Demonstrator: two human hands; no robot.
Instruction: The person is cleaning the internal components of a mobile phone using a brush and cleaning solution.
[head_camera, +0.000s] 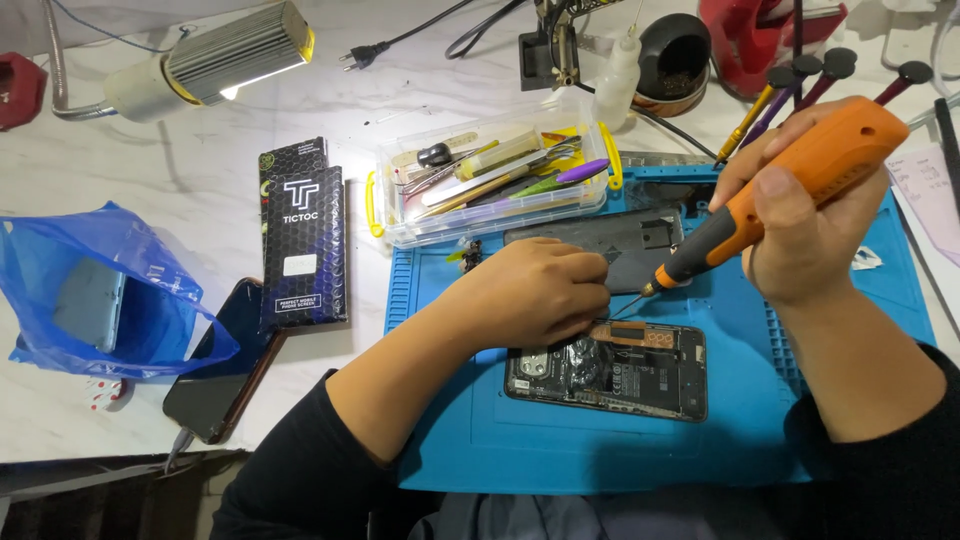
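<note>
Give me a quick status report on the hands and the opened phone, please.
Right hand grips orange electric screwdriver, tip over opened phone. Left hand rests at phone's top edge. Clear tool box behind, apart.

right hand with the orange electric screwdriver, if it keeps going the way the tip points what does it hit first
Probably the left hand's fingertips, just beyond the tip of the orange electric screwdriver in the right hand, above the opened black phone; depth is unclear.

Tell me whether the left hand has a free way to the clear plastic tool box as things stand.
Probably yes: the left hand rests at the opened phone, and the clear tool box sits just beyond it, open-topped, with nothing between.
</note>
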